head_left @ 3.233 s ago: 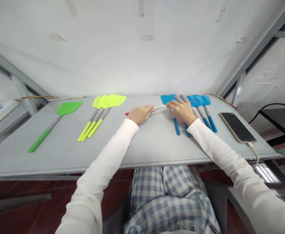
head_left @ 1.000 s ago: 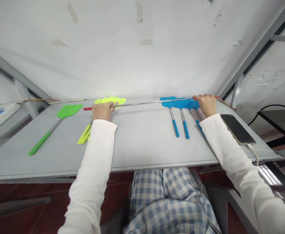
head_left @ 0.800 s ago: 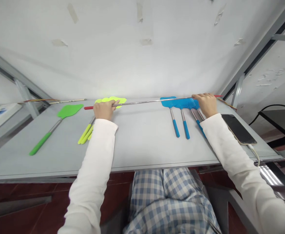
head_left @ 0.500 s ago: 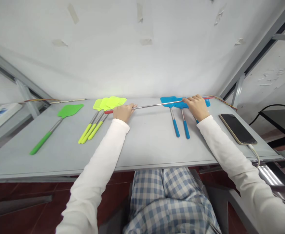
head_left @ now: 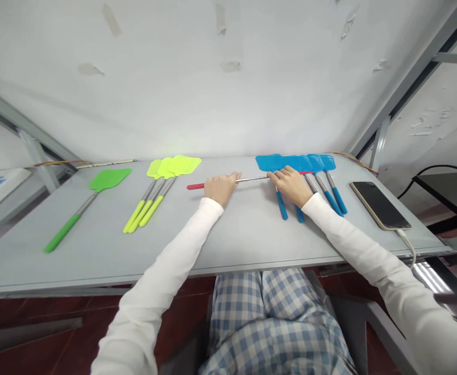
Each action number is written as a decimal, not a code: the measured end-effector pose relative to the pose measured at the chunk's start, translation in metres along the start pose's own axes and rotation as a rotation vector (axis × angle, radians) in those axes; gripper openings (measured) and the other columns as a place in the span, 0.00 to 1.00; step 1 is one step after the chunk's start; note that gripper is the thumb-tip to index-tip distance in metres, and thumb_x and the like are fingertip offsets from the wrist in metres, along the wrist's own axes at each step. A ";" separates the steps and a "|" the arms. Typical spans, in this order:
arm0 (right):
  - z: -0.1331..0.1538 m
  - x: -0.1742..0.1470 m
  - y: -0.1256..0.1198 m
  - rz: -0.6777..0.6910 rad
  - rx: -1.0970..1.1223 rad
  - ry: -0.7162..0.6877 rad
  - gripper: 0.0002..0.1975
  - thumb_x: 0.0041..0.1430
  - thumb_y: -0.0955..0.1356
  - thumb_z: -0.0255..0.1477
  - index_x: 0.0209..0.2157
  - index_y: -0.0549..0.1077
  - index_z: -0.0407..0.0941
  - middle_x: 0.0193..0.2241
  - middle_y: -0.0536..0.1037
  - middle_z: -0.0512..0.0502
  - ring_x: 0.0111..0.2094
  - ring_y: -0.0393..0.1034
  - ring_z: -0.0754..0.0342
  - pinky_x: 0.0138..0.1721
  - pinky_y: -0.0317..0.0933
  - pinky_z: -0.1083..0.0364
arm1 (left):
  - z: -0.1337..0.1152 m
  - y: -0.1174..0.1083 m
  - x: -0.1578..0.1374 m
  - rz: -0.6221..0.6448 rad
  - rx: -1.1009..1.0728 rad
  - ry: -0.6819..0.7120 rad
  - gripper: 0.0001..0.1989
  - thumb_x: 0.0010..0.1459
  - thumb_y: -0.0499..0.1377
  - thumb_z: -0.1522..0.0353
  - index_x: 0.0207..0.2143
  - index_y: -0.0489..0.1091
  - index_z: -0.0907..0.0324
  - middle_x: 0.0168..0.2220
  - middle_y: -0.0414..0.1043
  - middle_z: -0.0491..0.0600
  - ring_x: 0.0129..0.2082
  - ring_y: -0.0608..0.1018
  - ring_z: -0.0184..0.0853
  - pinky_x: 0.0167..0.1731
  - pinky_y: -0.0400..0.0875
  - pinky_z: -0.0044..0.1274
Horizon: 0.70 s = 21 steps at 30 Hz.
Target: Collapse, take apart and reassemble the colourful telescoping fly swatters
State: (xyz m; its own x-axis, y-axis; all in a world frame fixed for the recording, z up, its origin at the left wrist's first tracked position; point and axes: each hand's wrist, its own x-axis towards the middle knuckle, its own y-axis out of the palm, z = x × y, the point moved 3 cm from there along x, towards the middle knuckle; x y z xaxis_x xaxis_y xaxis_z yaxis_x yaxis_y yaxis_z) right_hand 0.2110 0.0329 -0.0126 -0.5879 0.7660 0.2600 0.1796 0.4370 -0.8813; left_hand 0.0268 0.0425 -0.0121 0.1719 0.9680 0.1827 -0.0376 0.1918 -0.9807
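Between my two hands a red fly swatter (head_left: 251,179) with a metal telescoping rod lies sideways, above the table. My left hand (head_left: 221,188) is closed around it beside the red handle, whose end sticks out to the left. Closed on the rod near the other end is my right hand (head_left: 291,185), which hides most of the red head; only a red strip shows past it. Behind and under that hand lie several blue fly swatters (head_left: 268,162) with blue handles. Three yellow fly swatters (head_left: 185,164) overlap left of my left hand.
A green fly swatter (head_left: 109,178) lies alone at the left of the grey table (head_left: 228,245). At the right rests a phone (head_left: 380,204) with a white cable (head_left: 407,242). A white wall (head_left: 228,114) and metal frame posts (head_left: 380,140) bound the table.
My hands have come closer together and the red fly swatter's rod has become shorter. My left hand moved right, my right hand moved left, uncovering blue swatters at the right.
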 end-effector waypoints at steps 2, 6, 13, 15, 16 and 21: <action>0.007 0.002 -0.005 -0.023 -0.008 -0.032 0.16 0.64 0.57 0.17 0.46 0.72 0.37 0.32 0.78 0.39 0.33 0.68 0.48 0.37 0.50 0.51 | -0.007 -0.001 -0.004 0.016 -0.010 0.018 0.27 0.69 0.37 0.58 0.46 0.73 0.58 0.37 0.78 0.62 0.40 0.80 0.47 0.34 0.63 0.28; 0.017 0.007 -0.013 -0.067 -0.023 -0.062 0.18 0.65 0.55 0.16 0.45 0.73 0.38 0.32 0.78 0.39 0.33 0.69 0.49 0.38 0.51 0.51 | -0.019 0.000 -0.009 0.028 -0.059 0.010 0.26 0.69 0.37 0.58 0.48 0.72 0.58 0.37 0.78 0.61 0.39 0.80 0.45 0.34 0.63 0.27; 0.004 0.007 -0.006 -0.165 0.083 0.001 0.18 0.67 0.56 0.21 0.49 0.73 0.43 0.43 0.79 0.39 0.49 0.69 0.45 0.55 0.52 0.45 | -0.017 0.010 0.003 0.003 -0.270 0.017 0.17 0.65 0.50 0.57 0.38 0.72 0.58 0.35 0.77 0.56 0.39 0.79 0.44 0.35 0.63 0.28; -0.002 0.004 -0.005 -0.279 0.144 0.070 0.19 0.68 0.56 0.25 0.55 0.69 0.46 0.54 0.73 0.39 0.59 0.61 0.43 0.60 0.47 0.41 | -0.015 0.011 0.006 -0.010 -0.468 0.016 0.14 0.62 0.55 0.56 0.38 0.71 0.57 0.32 0.75 0.51 0.37 0.78 0.41 0.34 0.63 0.26; -0.005 0.003 -0.004 -0.330 0.170 0.120 0.21 0.68 0.56 0.27 0.59 0.65 0.47 0.59 0.69 0.39 0.63 0.56 0.43 0.61 0.45 0.39 | -0.014 0.012 0.007 -0.024 -0.592 0.018 0.13 0.60 0.57 0.57 0.39 0.69 0.56 0.29 0.74 0.48 0.35 0.77 0.39 0.33 0.63 0.25; -0.018 -0.002 0.001 -0.478 0.272 0.394 0.27 0.69 0.54 0.37 0.66 0.52 0.44 0.66 0.55 0.35 0.67 0.45 0.41 0.63 0.42 0.36 | -0.012 0.016 0.010 0.000 -1.288 -0.058 0.09 0.59 0.57 0.62 0.36 0.64 0.57 0.23 0.63 0.39 0.21 0.67 0.26 0.26 0.62 0.20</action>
State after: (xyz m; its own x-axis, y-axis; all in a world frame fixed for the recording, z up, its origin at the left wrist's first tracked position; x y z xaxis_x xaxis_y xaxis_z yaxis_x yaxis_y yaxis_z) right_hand 0.2265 0.0401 -0.0068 -0.2130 0.6552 0.7249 -0.2637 0.6758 -0.6883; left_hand 0.0400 0.0538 -0.0268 0.1280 0.9797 0.1541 0.9398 -0.0702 -0.3344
